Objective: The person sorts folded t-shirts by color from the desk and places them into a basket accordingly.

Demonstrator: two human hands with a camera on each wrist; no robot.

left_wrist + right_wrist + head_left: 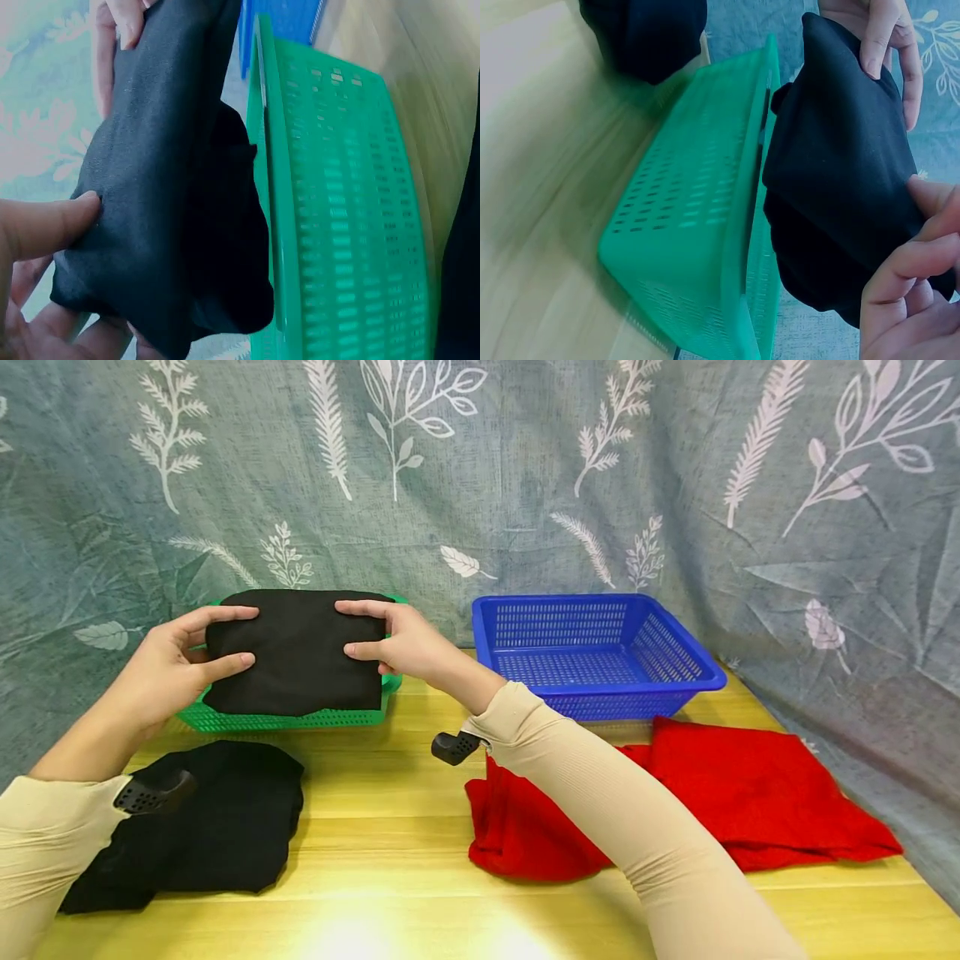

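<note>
A folded black cloth is held between both hands over the green basket, hiding most of its opening. My left hand grips the cloth's left end, thumb on the near face and fingers beneath, as the left wrist view shows. At the opposite end my right hand pinches it between thumb and fingers. In the right wrist view the folded cloth overhangs the rim of the green basket, its lower layers hanging loosely.
Another black cloth lies on the wooden table in front of the green basket. To the right stands a blue basket, its visible floor bare. Red cloths lie before it, partly behind my right sleeve. A patterned curtain hangs behind.
</note>
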